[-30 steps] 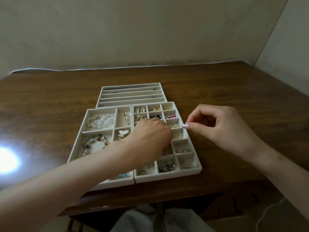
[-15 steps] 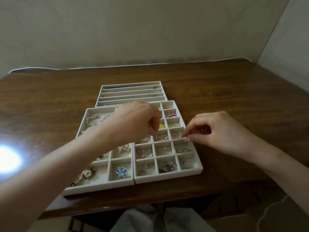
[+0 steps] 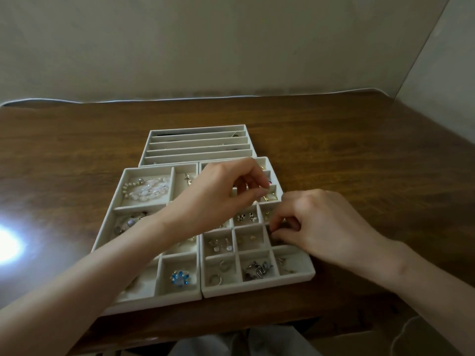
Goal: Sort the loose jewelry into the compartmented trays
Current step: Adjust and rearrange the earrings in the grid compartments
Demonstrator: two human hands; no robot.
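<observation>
Three pale trays lie on the wooden table: a slotted tray (image 3: 180, 160) at the back, a large-compartment tray (image 3: 116, 200) at left and a small-grid tray (image 3: 257, 289) at right. My left hand (image 3: 218, 194) hovers over the grid tray's upper right cells, thumb and fingers pinched on a small piece that I can barely make out. My right hand (image 3: 318, 227) dips into a right-column cell, fingertips pinched on a tiny piece they hide. A pearl bracelet (image 3: 146, 189), a blue flower brooch (image 3: 180, 277) and black-and-white flower earrings (image 3: 246, 217) lie in cells.
The table (image 3: 359, 163) meets a plain wall at the back and right. A bright glare (image 3: 7, 245) sits on the wood at far left. The trays lie close to the table's front edge, with pale cloth (image 3: 231, 343) below it.
My left hand has lifted from the grid tray's middle and moved up and right, pinched. My right hand has dropped from above the tray's right edge into a right-column cell.
</observation>
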